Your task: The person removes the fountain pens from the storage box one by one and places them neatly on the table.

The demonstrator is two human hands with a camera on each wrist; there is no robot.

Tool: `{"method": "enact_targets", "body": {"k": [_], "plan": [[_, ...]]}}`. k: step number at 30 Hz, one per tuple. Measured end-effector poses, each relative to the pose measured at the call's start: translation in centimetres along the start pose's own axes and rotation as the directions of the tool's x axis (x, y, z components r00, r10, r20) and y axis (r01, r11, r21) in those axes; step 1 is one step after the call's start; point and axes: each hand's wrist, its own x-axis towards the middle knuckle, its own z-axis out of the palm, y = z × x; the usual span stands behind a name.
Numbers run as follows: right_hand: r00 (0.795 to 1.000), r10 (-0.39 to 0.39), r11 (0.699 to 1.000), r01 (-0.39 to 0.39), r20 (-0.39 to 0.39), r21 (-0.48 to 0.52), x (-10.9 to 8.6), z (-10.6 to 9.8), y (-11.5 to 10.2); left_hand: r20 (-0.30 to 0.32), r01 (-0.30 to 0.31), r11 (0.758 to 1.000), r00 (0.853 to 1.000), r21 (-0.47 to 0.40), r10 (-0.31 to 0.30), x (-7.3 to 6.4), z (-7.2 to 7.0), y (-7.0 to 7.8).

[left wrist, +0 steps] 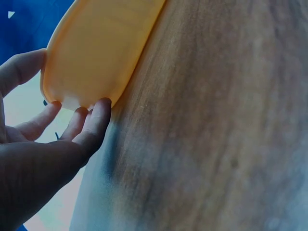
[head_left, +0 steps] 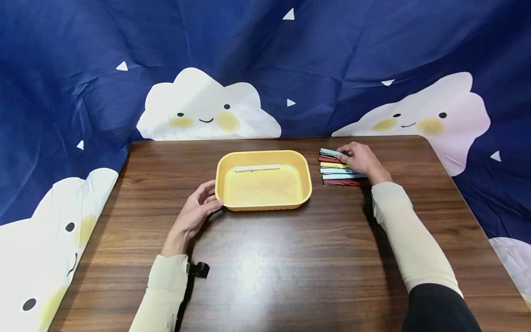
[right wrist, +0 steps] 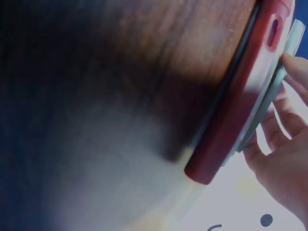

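Observation:
A yellow rectangular tray [head_left: 265, 205] stands on the table with a white capped pen [head_left: 257, 168] lying in it. My left hand [head_left: 197, 210] holds the tray's left end, fingertips and thumb spread against its outer wall; the left wrist view shows them touching the wall. To the right of the tray lies a row of capped pens with wire clips. My right hand [head_left: 362, 159] pinches the light blue pen [head_left: 329, 151] at the row's far end. Nearest me in the row is a dark red pen [right wrist: 236, 96], with yellow [head_left: 332, 165] and pale blue pens [head_left: 338, 176] between.
The brown wooden table [head_left: 282, 272] reaches back to a dark blue curtain [head_left: 315, 50] printed with smiling clouds. A gap of table separates the tray from the pens. A small black device [head_left: 200, 269] is strapped to my left wrist.

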Motion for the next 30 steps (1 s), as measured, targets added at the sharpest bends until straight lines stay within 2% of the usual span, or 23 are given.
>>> {"method": "enact_targets", "body": {"k": [6, 21, 30], "plan": [[1.000, -0.003, 1.000, 0.003, 0.016, -0.004, 0.4, -0.1, 0.1, 0.002, -0.006, 1.000, 1.000, -0.004, 0.006, 0.0, -0.2, 0.1], [0.988, 0.059, 0.998, -0.054, 0.141, -0.040, 1.3, -0.7, 0.0, 0.011, -0.002, 1.000, 1.000, 0.003, 0.002, 0.0, -0.1, 0.1], [0.991, 0.060, 0.998, -0.057, 0.122, -0.022, 1.2, -0.5, 0.2, 0.010, 0.001, 1.000, 1.000, 0.013, -0.001, 0.0, -0.1, 0.1]]}}
